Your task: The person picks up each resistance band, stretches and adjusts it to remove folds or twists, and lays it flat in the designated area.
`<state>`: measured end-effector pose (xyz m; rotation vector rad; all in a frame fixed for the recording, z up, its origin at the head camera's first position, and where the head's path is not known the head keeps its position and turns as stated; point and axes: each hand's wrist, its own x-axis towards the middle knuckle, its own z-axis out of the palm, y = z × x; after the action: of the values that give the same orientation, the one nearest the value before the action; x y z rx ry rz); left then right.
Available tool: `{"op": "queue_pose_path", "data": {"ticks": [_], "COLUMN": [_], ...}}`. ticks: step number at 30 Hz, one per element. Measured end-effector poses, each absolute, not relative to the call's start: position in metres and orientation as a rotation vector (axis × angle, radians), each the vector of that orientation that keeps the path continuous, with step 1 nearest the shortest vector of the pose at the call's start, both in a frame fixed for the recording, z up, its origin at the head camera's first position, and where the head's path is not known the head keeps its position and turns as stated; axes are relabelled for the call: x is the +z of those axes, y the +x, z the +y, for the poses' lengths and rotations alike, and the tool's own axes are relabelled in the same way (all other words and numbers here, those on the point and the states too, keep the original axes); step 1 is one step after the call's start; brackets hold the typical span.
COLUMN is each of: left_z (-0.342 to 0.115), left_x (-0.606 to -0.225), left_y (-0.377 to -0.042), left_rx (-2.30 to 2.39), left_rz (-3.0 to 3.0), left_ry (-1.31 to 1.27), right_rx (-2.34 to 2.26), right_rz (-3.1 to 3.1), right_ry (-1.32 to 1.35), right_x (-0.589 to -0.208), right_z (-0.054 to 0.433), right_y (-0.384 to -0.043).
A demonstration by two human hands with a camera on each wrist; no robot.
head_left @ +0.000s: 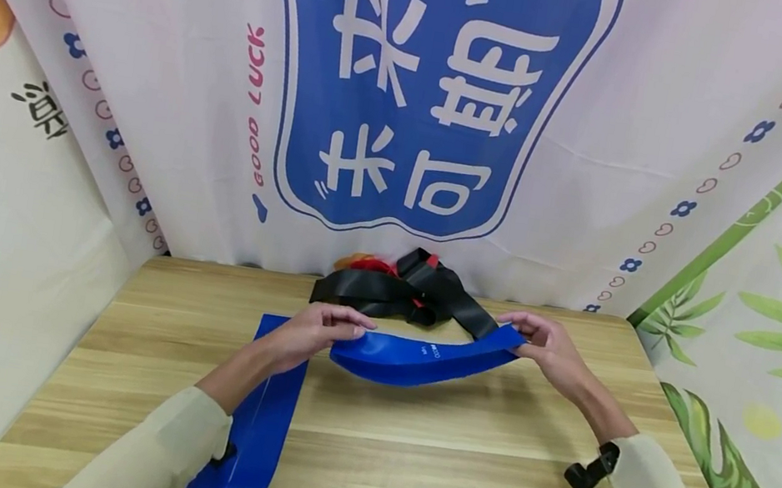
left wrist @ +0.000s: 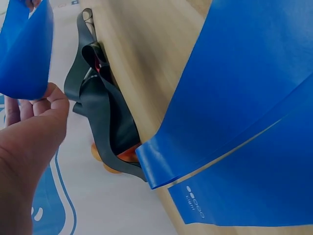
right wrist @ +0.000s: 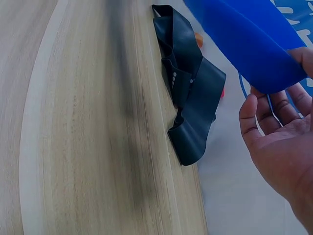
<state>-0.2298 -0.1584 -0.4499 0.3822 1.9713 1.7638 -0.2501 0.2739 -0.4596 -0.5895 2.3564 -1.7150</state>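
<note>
Smooth blue band (head_left: 411, 363) sags
Left hand (head_left: 320, 335) and right hand (head_left: 551, 351) pinch its ends above a grained table (head_left: 447, 480), near crumpled black bands (head_left: 369, 289).

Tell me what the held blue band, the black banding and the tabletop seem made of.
Held blue band: probably smooth latex or rubber; soft sheen, supple sag. Black banding: likely satin rubber, with dull highlights along loose folds. Tabletop: wood or wood-look laminate; striped grain.

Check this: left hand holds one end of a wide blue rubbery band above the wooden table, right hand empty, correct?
The right hand isn't empty: the head view shows it gripping the other end of the wide blue rubbery band. The left hand does hold one end above the wooden table.
</note>
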Motion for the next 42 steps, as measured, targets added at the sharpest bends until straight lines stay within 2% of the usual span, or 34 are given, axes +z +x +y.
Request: {"op": "queue_pose_path", "data": {"ticks": [14,26,42], "left_z": [-0.16,-0.165,-0.16], "left_x": [-0.439,-0.435,-0.428], "left_y": [-0.233,-0.235,-0.228], "left_rx": [1.583,1.696,1.773], "left_rz": [2.169,1.984,1.946], "left_ry": [0.349,0.304,0.413], "right_rx": [-1.719,-1.69,-1.681], "right_rz": [2.279,2.265,2.221], "right_ry": [-0.642,-0.701,-0.744], "right_x": [-0.453,-0.459,-0.469], "right_z": [0.26,0.251,0.24], "right_y": [-0.243,-0.24,-0.237]}}
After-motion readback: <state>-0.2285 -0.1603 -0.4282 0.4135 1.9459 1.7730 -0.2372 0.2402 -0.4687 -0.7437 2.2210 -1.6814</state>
